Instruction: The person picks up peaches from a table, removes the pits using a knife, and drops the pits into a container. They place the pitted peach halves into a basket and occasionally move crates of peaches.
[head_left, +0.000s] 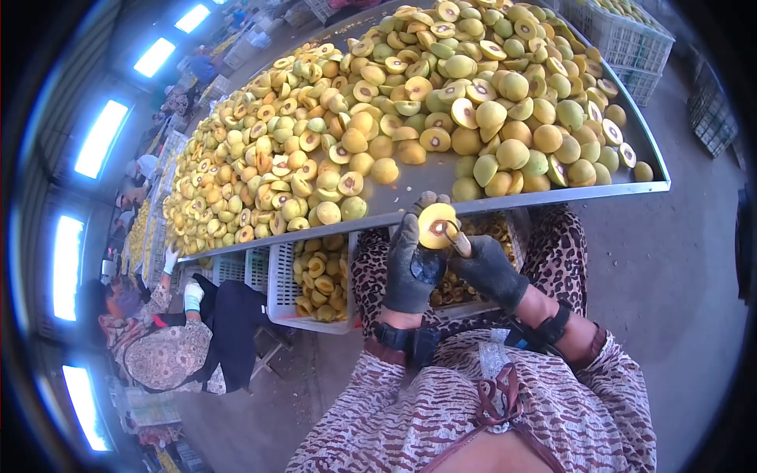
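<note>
Just below the front edge of the metal table (430,178), my left hand (410,264), in a dark glove, holds a halved yellow fruit (434,224) with its cut face up and a brown centre showing. My right hand (489,272), gloved too with a bare thumb tip, is closed around a small tool (454,234). The tool's thin metal end touches the fruit's centre; its handle is mostly hidden by my fingers. A heap of halved fruits (371,102) lies on the table. Under my hands is a crate (516,236) of fruit pieces, partly hidden.
A white crate of fruit halves (285,292) stands left of my legs beneath the table edge. Farther left sits a co-worker (169,351) with white gloves, by a stool (268,351). Stacked crates (631,43) stand at the back right, another crate (712,118) beside them.
</note>
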Available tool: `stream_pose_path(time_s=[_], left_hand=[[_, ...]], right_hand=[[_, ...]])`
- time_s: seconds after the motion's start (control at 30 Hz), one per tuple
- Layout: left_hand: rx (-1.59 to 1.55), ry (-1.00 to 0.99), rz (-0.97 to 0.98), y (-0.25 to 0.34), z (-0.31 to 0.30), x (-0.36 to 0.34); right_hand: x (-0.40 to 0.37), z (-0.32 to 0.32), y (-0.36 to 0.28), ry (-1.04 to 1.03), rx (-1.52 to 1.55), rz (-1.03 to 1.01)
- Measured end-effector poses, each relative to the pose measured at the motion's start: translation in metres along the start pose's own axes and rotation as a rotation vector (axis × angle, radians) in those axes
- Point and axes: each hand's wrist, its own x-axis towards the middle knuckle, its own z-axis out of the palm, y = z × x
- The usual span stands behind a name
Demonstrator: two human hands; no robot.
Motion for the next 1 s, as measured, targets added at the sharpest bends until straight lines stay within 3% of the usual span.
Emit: stream_pose_path(time_s=[0.03, 0.1, 0.2, 0.4, 0.6, 0.73, 0.8, 0.9, 1.0], left_hand=[[-0.004, -0.004, -0.009, 0.0, 0.003, -0.001], [0.328, -0.111, 0.1, 0.004, 0.011, -0.002], [0.241, -0.071, 0.08, 0.004, 0.01, -0.004], [0.082, 0.045, 0.165, -0.013, 0.007, 0.003], [-0.042, 0.099, 0.209, -0.01, 0.013, 0.011], [-0.195, 0.125, 0.181, -0.002, 0.025, 0.01], [-0.131, 0.145, 0.205, 0.0, 0.02, 0.013], [-0.015, 0.173, 0.269, 0.0, 0.022, 0.012], [0.076, 0.206, 0.328, -0.001, 0.018, 0.014]], right_hand=[[0.002, -0.001, 0.002, 0.033, -0.087, 0.031], [0.005, -0.004, 0.009, 0.062, -0.182, 0.059], [0.006, -0.004, 0.016, 0.0, -0.284, 0.046], [0.011, 0.012, 0.006, 0.076, -0.202, 0.051], [0.016, 0.018, 0.015, 0.044, -0.198, -0.108], [0.011, 0.03, 0.003, 0.178, -0.091, -0.221], [0.01, 0.029, 0.001, 0.211, -0.04, -0.234], [0.011, 0.023, -0.004, 0.077, -0.16, -0.216], [0.009, 0.025, -0.003, 0.01, -0.069, -0.094]])
